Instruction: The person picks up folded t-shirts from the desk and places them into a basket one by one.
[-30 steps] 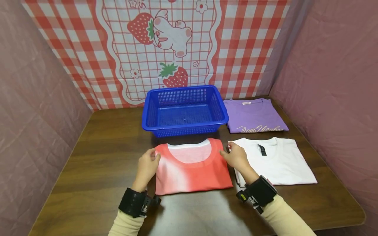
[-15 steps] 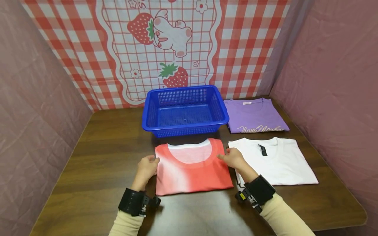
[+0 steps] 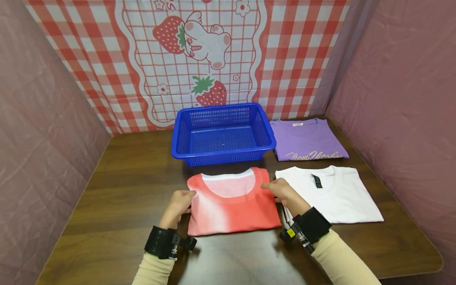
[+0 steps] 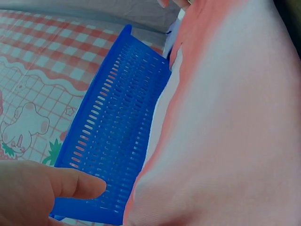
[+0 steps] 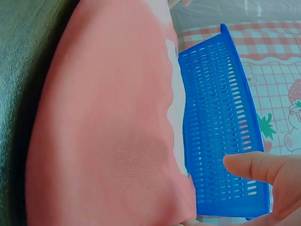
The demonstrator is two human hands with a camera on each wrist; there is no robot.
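A folded red-and-white T-shirt (image 3: 235, 213) lies on the table before me, neckline towards the back. My left hand (image 3: 178, 204) is at its left edge, thumb over the edge of the cloth and the other fingers low beside it, partly hidden. At the right edge is my right hand (image 3: 285, 194), its thumb reaching over the red cloth and its fingers partly out of sight. In the left wrist view the thumb (image 4: 80, 183) stands straight, apart from the shirt. The right wrist view likewise has a raised thumb (image 5: 254, 165), with fingertips low at the cloth's edge.
Behind the shirt stands a blue plastic basket (image 3: 223, 154) with nothing in it. A folded white T-shirt (image 3: 342, 198) lies to the right, close to my right hand. Beyond it is a folded purple T-shirt (image 3: 306, 138). A checked cloth (image 3: 295, 51) hangs behind the brown table (image 3: 121, 190).
Both hands have come slightly nearer the front along the shirt's sides and closer in, thumbs now over the cloth. The right hand has moved off the white shirt's corner. The shirts and basket stay put.
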